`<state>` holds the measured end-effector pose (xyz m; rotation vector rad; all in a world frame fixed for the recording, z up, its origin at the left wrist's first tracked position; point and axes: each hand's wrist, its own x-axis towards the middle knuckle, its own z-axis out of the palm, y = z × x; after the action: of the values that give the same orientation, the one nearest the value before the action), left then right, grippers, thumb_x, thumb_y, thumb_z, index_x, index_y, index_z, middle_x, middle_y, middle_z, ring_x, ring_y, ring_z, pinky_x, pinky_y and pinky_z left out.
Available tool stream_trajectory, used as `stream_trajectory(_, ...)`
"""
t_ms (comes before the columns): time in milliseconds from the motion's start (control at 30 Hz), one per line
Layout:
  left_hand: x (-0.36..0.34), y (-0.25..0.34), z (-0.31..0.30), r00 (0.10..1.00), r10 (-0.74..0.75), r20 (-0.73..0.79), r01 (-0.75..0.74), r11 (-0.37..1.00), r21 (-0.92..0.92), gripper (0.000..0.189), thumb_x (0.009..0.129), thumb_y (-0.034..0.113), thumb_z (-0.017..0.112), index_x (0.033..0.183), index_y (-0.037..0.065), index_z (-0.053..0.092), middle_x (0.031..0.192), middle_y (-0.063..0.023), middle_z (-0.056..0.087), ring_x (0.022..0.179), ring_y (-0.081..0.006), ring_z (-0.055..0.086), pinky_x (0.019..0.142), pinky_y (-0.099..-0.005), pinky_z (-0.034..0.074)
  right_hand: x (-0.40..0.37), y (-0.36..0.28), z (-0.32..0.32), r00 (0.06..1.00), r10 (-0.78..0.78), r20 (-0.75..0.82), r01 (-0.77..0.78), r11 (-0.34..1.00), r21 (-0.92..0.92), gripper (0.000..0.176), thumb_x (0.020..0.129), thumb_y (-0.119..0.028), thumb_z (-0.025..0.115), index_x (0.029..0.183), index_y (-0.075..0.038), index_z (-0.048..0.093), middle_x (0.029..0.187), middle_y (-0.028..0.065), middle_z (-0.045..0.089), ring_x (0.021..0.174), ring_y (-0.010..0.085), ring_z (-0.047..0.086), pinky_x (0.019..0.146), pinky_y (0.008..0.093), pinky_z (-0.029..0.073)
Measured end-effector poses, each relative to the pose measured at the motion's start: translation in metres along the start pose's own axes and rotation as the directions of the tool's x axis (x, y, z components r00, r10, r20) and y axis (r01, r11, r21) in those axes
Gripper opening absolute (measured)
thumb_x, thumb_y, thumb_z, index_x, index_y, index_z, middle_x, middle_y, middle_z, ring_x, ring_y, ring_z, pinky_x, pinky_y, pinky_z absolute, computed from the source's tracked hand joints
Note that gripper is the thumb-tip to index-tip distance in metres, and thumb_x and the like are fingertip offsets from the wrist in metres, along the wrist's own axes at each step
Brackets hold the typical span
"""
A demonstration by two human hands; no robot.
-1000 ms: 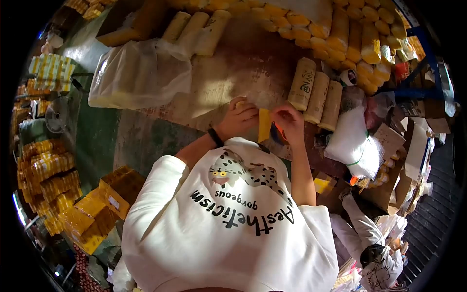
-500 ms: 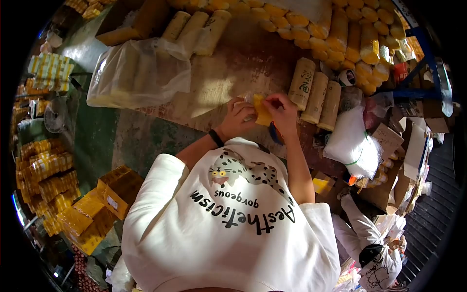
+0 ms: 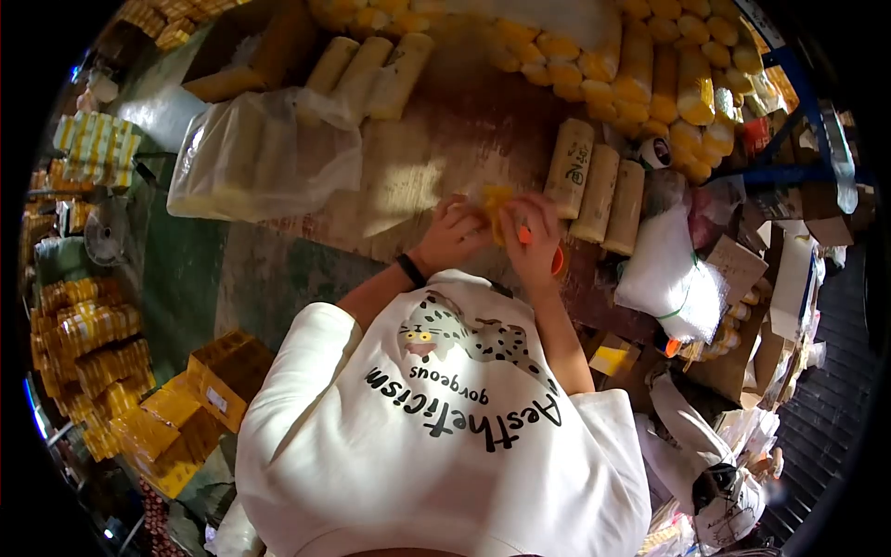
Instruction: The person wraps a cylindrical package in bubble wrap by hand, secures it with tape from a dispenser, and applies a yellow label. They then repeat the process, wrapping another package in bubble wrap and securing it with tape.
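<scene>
My left hand [image 3: 453, 234], with a black band at the wrist, has its fingers bent against a small yellow piece [image 3: 497, 200] that looks like tape or film. Closed around the other side of that piece is my right hand [image 3: 531, 239]. An orange-rimmed loop [image 3: 558, 261], perhaps a scissors handle, shows beside the right palm, and another orange bit [image 3: 525, 235] appears between the fingers. Just right of my hands stand three wrapped cylindrical packs [image 3: 570, 170] with dark printed characters. The fingertips partly hide the yellow piece.
A clear plastic bag [image 3: 264, 158] of pale packs lies left on the worn table [image 3: 399, 158], with more rolls [image 3: 397, 79] behind it. Stacked yellow-ended packs [image 3: 636, 74] line the back. A white bubble-wrap bundle [image 3: 673, 288] is at right. Another person [image 3: 715, 473] is lower right.
My hands have shifted slightly, and the right fingers have closed in over the yellow piece. The orange parts at my right hand now show more. The view has moved a little.
</scene>
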<state>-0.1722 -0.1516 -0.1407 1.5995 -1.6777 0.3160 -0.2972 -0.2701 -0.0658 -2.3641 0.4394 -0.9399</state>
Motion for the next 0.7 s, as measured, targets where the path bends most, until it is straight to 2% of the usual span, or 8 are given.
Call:
stream_trajectory(67,0.01,0.004,-0.007,0.985,0.01,-0.171,-0.024,0.996,-0.081,0.029,0.069,0.016,0.073,0.094,0.014,0.058,0.095,-0.0018,0.054,0.1,-0.0202,0.051,0.097,-0.0458,0.038,-0.003,-0.002,0.0,0.998,0.001,0.056,-0.005,0.997,0.079,0.05,0.078,-0.019,0.073,0.121,-0.004,0.052,0.123,0.0149,0.052,0.11,0.0353,0.052,0.094,0.0427,0.044)
stream_trajectory(167,0.003,-0.002,-0.007,0.994,0.012,-0.107,-0.024,0.993,-0.117,0.039,0.069,0.017,0.076,0.099,0.01,0.053,0.1,-0.0048,0.054,0.099,-0.0234,0.051,0.096,-0.0461,0.039,-0.002,-0.011,-0.003,0.971,-0.071,0.226,0.086,0.995,-0.057,0.058,0.078,-0.023,0.071,0.13,-0.007,0.049,0.134,0.0125,0.048,0.124,0.0322,0.045,0.103,0.0444,0.038)
stream_trajectory(267,-0.003,-0.006,-0.012,0.995,-0.092,-0.033,0.079,0.959,-0.274,0.046,0.066,0.027,0.08,0.099,0.009,0.052,0.112,-0.0081,0.051,0.105,-0.0282,0.045,0.096,-0.0434,0.039,-0.007,-0.013,-0.001,0.944,-0.138,0.3,0.174,0.98,-0.098,0.063,0.08,-0.027,0.069,0.135,-0.007,0.046,0.141,0.0096,0.043,0.132,0.0286,0.039,0.108,0.049,0.03)
stream_trajectory(367,-0.01,-0.006,-0.003,0.953,-0.302,-0.023,0.267,0.872,-0.41,0.054,0.065,0.033,0.079,0.106,0.008,0.053,0.112,-0.0084,0.05,0.107,-0.0318,0.044,0.097,-0.0418,0.039,-0.015,-0.011,0.003,0.937,-0.138,0.321,0.21,0.957,-0.202,0.067,0.08,-0.029,0.069,0.137,-0.007,0.042,0.142,0.0092,0.041,0.134,0.0266,0.035,0.11,0.0527,0.025)
stream_trajectory(467,0.02,-0.013,-0.029,0.993,-0.102,-0.058,0.09,0.98,-0.176,0.054,0.065,0.016,0.075,0.114,0.007,0.055,0.122,-0.0093,0.051,0.116,-0.0281,0.047,0.094,-0.0386,0.042,-0.026,-0.014,0.013,0.945,-0.141,0.294,0.234,0.921,-0.31,0.066,0.081,-0.025,0.067,0.139,-0.008,0.04,0.141,0.0088,0.042,0.135,0.026,0.034,0.11,0.0553,0.022)
stream_trajectory(567,0.045,-0.012,-0.05,0.976,0.051,0.212,-0.047,0.999,-0.025,0.059,0.069,0.017,0.07,0.124,0.008,0.051,0.133,-0.0075,0.048,0.122,-0.0248,0.046,0.098,-0.0394,0.041,-0.044,-0.007,0.021,0.938,-0.196,0.284,0.301,0.868,-0.394,0.064,0.083,-0.019,0.064,0.141,-0.012,0.037,0.14,0.0083,0.043,0.136,0.0259,0.032,0.109,0.0581,0.022)
stream_trajectory(667,0.05,-0.034,-0.043,0.947,0.125,0.295,-0.159,0.983,0.094,0.067,0.075,0.037,0.067,0.134,0.014,0.047,0.142,-0.0036,0.042,0.13,-0.0186,0.04,0.107,-0.0407,0.035,-0.069,-0.007,0.024,0.887,-0.091,0.453,0.311,0.844,-0.438,0.057,0.082,-0.016,0.062,0.137,-0.014,0.044,0.138,0.0074,0.045,0.136,0.0257,0.032,0.109,0.0602,0.021)
stream_trajectory(700,0.056,-0.038,-0.046,0.947,0.098,0.306,-0.108,0.994,0.016,0.067,0.076,0.037,0.067,0.135,0.014,0.046,0.142,-0.0041,0.042,0.129,-0.0201,0.04,0.107,-0.0398,0.035,-0.073,-0.001,0.026,0.877,-0.096,0.471,0.327,0.837,-0.438,0.053,0.082,-0.016,0.062,0.133,-0.014,0.047,0.137,0.0074,0.046,0.135,0.0261,0.034,0.108,0.0599,0.023)
